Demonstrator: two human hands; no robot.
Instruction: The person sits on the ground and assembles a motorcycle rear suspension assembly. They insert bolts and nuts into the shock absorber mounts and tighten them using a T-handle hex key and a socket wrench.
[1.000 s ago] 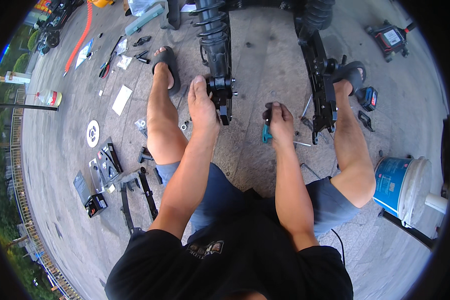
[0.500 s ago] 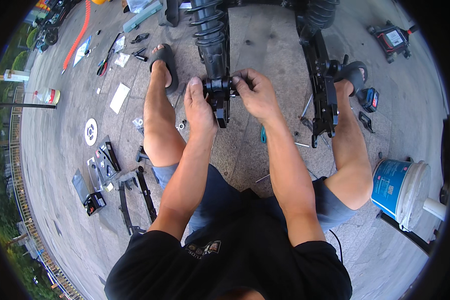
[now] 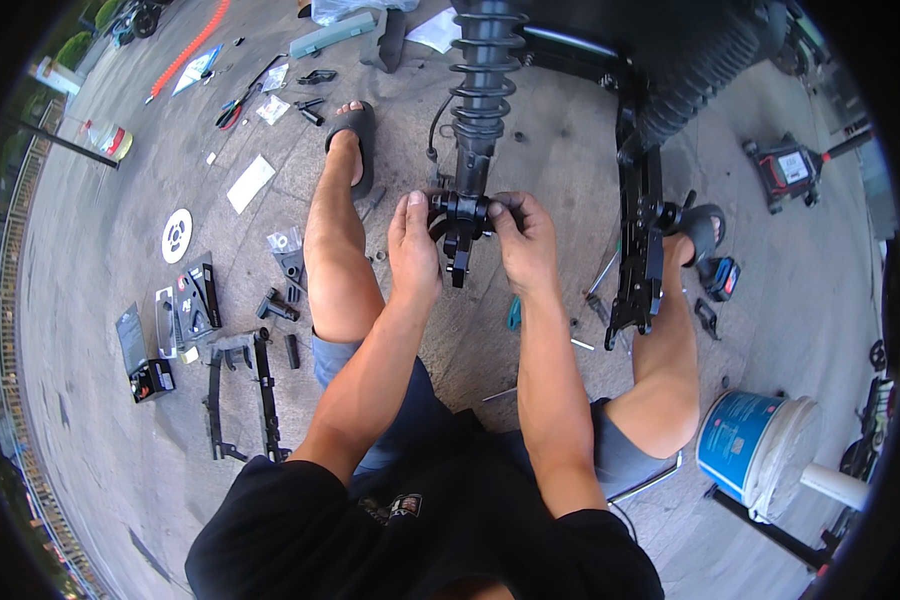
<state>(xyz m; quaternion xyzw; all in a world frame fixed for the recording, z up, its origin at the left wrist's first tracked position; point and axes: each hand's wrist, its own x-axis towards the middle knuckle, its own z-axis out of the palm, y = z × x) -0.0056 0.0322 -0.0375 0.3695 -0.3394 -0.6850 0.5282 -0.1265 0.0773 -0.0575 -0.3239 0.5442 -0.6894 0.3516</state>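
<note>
A black coil-spring shock absorber (image 3: 485,85) hangs down in front of me, its lower end joined to a black pivot mount (image 3: 462,212). My left hand (image 3: 415,248) is closed around the mount's left side, thumb upright along it. From the other side, my right hand (image 3: 530,245) pinches the mount's right end between thumb and bent fingers. Whether a small fastener sits inside that pinch is hidden. Below the joint, a short black bracket (image 3: 458,262) points down between my hands. To the right stands a long black frame arm (image 3: 635,240).
A second spring (image 3: 705,95) slants above the frame arm. On the paving at left lie a U-shaped black frame (image 3: 268,395), a white disc (image 3: 177,235), open boxes (image 3: 151,380) and pliers (image 3: 232,113). At right are a blue-and-white bucket (image 3: 740,440), a battery pack (image 3: 720,278) and a floor jack (image 3: 785,170).
My view has shifted, so the shock absorber and both hands appear lower and farther right. The right hand's fingers now sit against the mount's end, where a shiny pin showed before.
</note>
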